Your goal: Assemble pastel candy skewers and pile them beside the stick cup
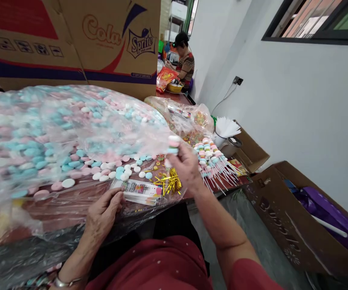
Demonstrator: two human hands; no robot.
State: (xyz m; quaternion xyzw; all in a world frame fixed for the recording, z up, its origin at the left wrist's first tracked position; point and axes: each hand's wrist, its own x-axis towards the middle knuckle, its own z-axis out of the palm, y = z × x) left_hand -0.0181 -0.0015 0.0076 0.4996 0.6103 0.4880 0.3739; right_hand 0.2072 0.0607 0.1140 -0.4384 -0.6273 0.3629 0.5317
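My right hand (185, 165) is raised over the table and pinches a short stack of pink, white and blue round candies (173, 145). My left hand (104, 211) rests lower down, fingers curled on the near end of a pile of printed clear sleeves (140, 191) lying on plastic sheeting. Gold twist ties (170, 182) lie just beyond the sleeves. Loose round candies (113, 171) spill from a huge clear bag of candies (56, 129) on my left. A heap of finished candy skewers (213, 161) with white sticks lies to the right of my right hand.
A pot of white sticks (226, 131) stands behind the skewers. Cola and Sprite cardboard boxes (101, 40) wall off the back. Open cartons (297, 217) sit on the floor at the right by a white wall. Another person (184, 62) works at the far end.
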